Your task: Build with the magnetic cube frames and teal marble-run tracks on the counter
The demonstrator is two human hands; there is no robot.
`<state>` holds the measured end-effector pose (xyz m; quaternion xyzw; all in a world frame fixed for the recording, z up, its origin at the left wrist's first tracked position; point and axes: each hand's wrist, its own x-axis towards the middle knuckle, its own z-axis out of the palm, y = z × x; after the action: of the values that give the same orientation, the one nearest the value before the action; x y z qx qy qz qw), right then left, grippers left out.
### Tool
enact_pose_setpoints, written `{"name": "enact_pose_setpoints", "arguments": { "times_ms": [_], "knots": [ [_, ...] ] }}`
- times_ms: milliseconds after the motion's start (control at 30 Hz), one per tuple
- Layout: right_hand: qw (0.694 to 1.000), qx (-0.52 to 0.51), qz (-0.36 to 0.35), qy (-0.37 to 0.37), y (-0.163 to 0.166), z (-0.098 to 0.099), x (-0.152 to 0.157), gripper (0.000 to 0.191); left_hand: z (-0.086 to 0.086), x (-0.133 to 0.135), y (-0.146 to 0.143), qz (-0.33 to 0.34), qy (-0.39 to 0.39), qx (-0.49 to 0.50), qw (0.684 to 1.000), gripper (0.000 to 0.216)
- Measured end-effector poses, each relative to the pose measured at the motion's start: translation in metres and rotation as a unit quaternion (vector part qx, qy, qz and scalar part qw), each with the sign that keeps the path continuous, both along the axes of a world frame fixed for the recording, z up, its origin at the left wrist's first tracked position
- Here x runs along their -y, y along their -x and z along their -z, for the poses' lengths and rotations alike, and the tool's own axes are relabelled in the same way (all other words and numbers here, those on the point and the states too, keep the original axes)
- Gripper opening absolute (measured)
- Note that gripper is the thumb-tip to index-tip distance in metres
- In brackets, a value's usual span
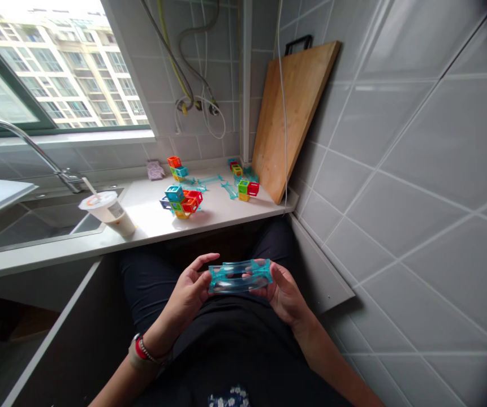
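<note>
A clear teal plastic track piece (240, 276) is held level in front of my lap, one hand at each end. My left hand (191, 289) grips its left end with thumb and fingers curled round it. My right hand (283, 291) holds the right end the same way. On the white counter (150, 223) beyond my knees stand clusters of coloured cube frames (182, 199), a second cluster (177, 168) and a third (247, 188), with more teal track pieces (209, 182) lying among them.
A lidded drink cup with a straw (108, 212) stands near the counter's front edge, beside the sink (35, 223) and tap (22, 141). A wooden cutting board (294, 113) leans against the tiled wall (417, 169) at the right. Hoses hang at the back.
</note>
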<state>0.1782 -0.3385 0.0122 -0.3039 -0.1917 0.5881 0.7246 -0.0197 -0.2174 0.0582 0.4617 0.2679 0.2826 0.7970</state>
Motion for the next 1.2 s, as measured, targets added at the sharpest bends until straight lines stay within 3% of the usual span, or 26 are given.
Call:
{"name": "enact_pose_setpoints", "arguments": {
  "times_ms": [133, 367, 533, 700, 767, 833, 900, 1000, 1133, 1200],
  "knots": [
    [1.0, -0.01, 0.005, 0.006, 0.004, 0.002, -0.001, 0.046, 0.004, -0.002, 0.002, -0.017, -0.004, -0.003, 1.0, 0.067],
    [1.0, 0.003, 0.024, 0.016, 0.001, 0.006, -0.009, 0.046, 0.006, -0.009, 0.003, 0.043, 0.075, 0.004, 0.996, 0.056],
    [0.999, 0.025, 0.02, 0.022, -0.004, 0.006, -0.023, 0.047, 0.009, -0.015, -0.001, 0.008, 0.059, 0.022, 0.998, 0.06],
    [0.987, 0.151, -0.033, -0.037, -0.017, -0.01, -0.042, 0.072, 0.013, -0.03, -0.008, -0.029, 0.11, 0.01, 0.993, 0.048],
    [0.965, 0.251, -0.029, -0.067, -0.027, -0.02, -0.051, 0.078, 0.013, -0.035, -0.011, -0.025, 0.135, 0.016, 0.99, 0.044],
    [0.944, 0.316, -0.049, -0.079, -0.039, -0.031, -0.059, 0.067, 0.012, -0.04, -0.015, -0.01, 0.149, 0.027, 0.988, 0.042],
    [0.931, 0.334, -0.121, -0.083, -0.053, -0.043, -0.067, 0.062, 0.009, -0.044, -0.018, 0.004, 0.145, 0.041, 0.989, 0.039],
    [0.894, 0.375, -0.233, -0.08, -0.073, -0.061, -0.081, 0.07, 0.006, -0.051, -0.024, 0.001, 0.105, 0.05, 0.993, 0.036],
    [0.817, 0.487, -0.304, -0.057, -0.091, -0.089, -0.107, 0.062, 0.007, -0.062, -0.03, 0.0, 0.061, 0.047, 0.997, 0.035],
    [0.751, 0.57, -0.329, -0.058, -0.092, -0.104, -0.122, 0.066, 0.01, -0.068, -0.034, 0.008, 0.046, 0.038, 0.998, 0.036]
  ]
}}
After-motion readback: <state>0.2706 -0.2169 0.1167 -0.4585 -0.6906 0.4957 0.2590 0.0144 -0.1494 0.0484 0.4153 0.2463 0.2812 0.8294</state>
